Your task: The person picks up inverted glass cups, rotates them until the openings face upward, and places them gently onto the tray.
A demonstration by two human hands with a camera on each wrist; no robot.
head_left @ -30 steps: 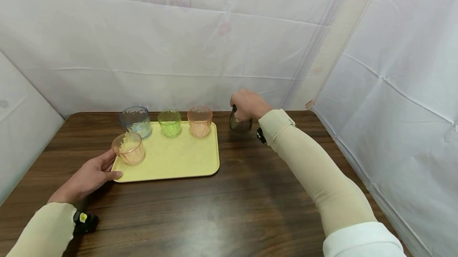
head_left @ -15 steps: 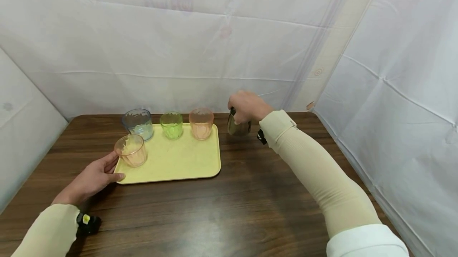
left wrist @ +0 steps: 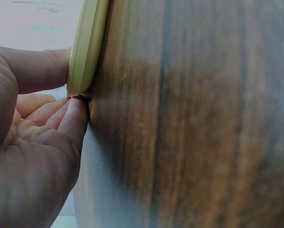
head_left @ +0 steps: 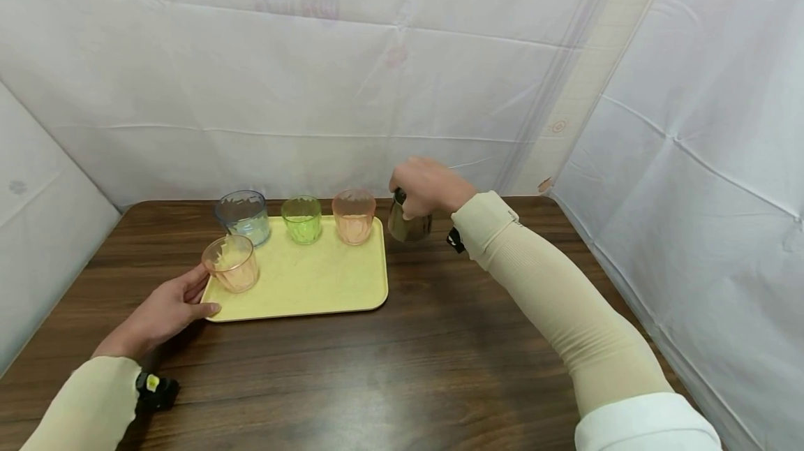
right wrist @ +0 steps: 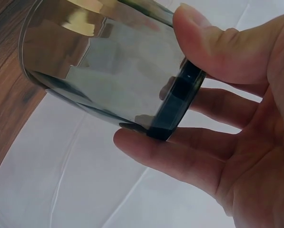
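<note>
Dark brown wooden bench (head_left: 402, 360), carrying a flat pale-yellow rectangular plastic tray (head_left: 314, 283) as landmark; on the tray, a clear blue tumbler (head_left: 242, 216), a green tumbler (head_left: 301, 219) and an orange tumbler (head_left: 353, 216) along the far edge, and a second orange tumbler (head_left: 230, 264) at the near-left corner. Right hand (head_left: 427, 182), just beyond the tray's far-right corner: fingers (right wrist: 180, 161) and thumb curled round the rim end of a smoky dark glass tumbler (head_left: 410, 224), held tilted above the bench. Left hand (head_left: 165, 311), at the tray's near-left corner: thumb on the rim, fingers (left wrist: 73, 123) beneath the edge, pinching it.
</note>
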